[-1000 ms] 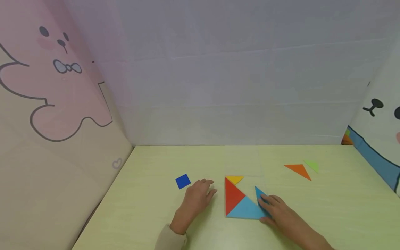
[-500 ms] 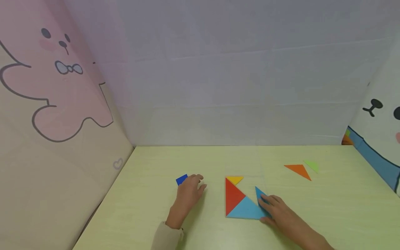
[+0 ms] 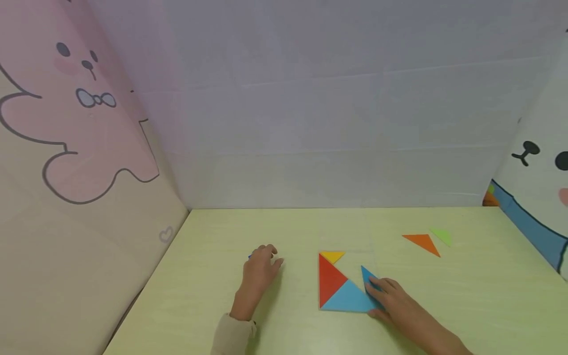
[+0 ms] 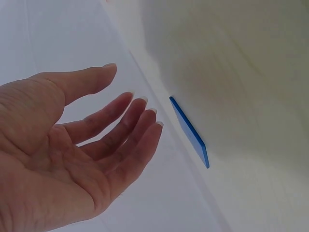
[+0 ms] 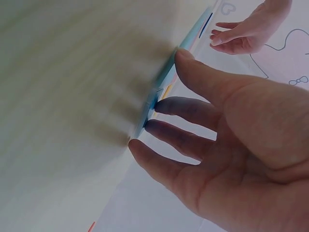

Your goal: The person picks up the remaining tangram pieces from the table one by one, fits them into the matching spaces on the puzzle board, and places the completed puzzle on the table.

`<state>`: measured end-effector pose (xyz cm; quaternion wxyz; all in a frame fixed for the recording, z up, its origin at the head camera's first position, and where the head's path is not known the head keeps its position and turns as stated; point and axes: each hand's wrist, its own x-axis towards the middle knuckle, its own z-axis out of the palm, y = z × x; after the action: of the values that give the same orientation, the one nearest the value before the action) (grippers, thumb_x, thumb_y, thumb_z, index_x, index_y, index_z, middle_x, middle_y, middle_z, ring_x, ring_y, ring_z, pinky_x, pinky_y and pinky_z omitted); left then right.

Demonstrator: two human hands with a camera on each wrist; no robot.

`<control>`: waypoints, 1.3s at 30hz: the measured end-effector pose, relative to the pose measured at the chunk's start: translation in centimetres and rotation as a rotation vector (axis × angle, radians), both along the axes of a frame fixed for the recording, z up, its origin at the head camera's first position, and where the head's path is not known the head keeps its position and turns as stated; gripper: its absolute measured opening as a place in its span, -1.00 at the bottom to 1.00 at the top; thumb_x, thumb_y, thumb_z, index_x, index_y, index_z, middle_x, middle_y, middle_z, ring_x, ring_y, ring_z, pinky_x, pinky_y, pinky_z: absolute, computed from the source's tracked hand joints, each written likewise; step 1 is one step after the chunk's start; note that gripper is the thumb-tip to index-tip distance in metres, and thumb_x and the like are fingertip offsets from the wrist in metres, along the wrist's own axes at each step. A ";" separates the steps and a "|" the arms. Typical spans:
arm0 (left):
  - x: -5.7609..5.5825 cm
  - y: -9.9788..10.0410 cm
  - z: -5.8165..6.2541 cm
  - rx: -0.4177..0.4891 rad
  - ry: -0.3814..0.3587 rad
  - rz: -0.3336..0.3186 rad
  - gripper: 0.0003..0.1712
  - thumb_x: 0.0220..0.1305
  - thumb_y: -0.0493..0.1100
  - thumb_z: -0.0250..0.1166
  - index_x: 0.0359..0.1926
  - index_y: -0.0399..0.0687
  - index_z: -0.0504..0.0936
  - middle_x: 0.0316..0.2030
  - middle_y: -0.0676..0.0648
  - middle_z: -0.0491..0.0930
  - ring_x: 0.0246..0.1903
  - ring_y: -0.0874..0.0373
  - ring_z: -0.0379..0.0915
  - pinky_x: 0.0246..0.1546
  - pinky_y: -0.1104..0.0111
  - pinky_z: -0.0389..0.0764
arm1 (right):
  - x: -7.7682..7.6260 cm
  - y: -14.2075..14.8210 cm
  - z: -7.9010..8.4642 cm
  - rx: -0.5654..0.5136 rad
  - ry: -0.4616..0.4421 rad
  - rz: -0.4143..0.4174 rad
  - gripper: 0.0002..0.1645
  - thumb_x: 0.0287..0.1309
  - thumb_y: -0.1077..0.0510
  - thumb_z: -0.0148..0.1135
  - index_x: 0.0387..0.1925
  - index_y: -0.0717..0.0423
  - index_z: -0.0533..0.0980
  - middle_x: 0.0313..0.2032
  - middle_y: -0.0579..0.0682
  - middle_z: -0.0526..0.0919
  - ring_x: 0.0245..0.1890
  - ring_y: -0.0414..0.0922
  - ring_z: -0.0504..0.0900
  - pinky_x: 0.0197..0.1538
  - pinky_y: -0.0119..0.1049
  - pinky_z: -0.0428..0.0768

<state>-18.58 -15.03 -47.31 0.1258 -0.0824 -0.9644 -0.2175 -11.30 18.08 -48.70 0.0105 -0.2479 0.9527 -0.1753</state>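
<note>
My left hand (image 3: 259, 270) hovers above the blue square tile (image 4: 189, 130), fingers loosely bent and apart from it. In the head view the hand hides nearly all of that tile. The fingertips of my right hand (image 3: 395, 301) rest on a blue triangle tile (image 3: 368, 275), partly covering it. Its thumb touches near the right corner of a light blue triangle (image 3: 348, 298). A red triangle (image 3: 330, 282) lies edge to edge with the light blue one, and a small yellow triangle (image 3: 333, 256) sits at the red one's top.
An orange triangle (image 3: 423, 243) and a pale green triangle (image 3: 443, 236) lie at the back right of the pale table (image 3: 199, 276). A white cloth wall (image 3: 275, 172) rises behind the table, with printed cloths on both sides.
My left hand has moved left and slightly away from me, from beside the blue square to over it. My right hand stays on the blue triangle.
</note>
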 end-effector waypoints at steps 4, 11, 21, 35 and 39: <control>-0.3 -0.5 -0.1 0.034 -0.051 0.031 -0.73 0.22 -0.22 0.50 -0.13 -0.27 0.67 -0.28 -0.16 0.65 -0.31 -0.03 0.57 -0.48 0.17 0.59 | 0.0 -0.2 0.0 -0.003 -0.013 -0.004 -0.35 0.21 0.03 0.45 0.21 0.36 0.57 0.24 0.28 0.53 0.18 0.24 0.49 0.16 0.11 0.58; -0.8 -1.3 -0.3 0.087 -0.104 0.043 -0.68 0.24 -0.22 0.49 -0.06 -0.31 0.66 -0.16 -0.23 0.63 -0.14 -0.17 0.58 -0.35 0.03 0.67 | 0.0 -0.2 0.1 -0.013 -0.011 -0.004 -0.35 0.21 0.04 0.45 0.23 0.34 0.57 0.24 0.26 0.53 0.19 0.24 0.48 0.16 0.11 0.58; -1.3 -2.1 -0.4 0.100 -0.151 0.100 -0.56 0.25 -0.21 0.49 0.05 -0.36 0.60 0.03 -0.40 0.50 0.02 -0.27 0.48 -0.18 -0.12 0.67 | 0.1 -0.2 0.2 -0.015 -0.004 -0.004 -0.36 0.21 0.04 0.45 0.22 0.34 0.57 0.22 0.25 0.53 0.18 0.24 0.48 0.15 0.10 0.59; -2.0 -2.8 -0.7 0.128 -0.224 0.137 -0.54 0.23 -0.26 0.47 0.08 -0.39 0.57 0.02 -0.42 0.48 0.06 -0.32 0.44 -0.09 -0.17 0.64 | 0.0 -0.2 0.1 -0.002 -0.004 -0.014 -0.36 0.20 0.04 0.47 0.21 0.33 0.58 0.22 0.25 0.54 0.18 0.23 0.49 0.16 0.09 0.59; -1.9 -3.0 -0.6 0.138 -0.230 0.121 -0.58 0.23 -0.29 0.47 0.04 -0.42 0.57 0.00 -0.42 0.47 0.07 -0.32 0.42 -0.05 -0.16 0.64 | 0.0 -0.1 0.1 0.000 -0.001 -0.016 -0.36 0.19 0.04 0.47 0.21 0.33 0.58 0.23 0.25 0.54 0.18 0.23 0.49 0.16 0.09 0.59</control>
<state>-20.50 -18.06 -47.91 0.0329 0.0102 -0.9584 -0.2832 -11.28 17.95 -48.62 0.0098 -0.2401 0.9546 -0.1757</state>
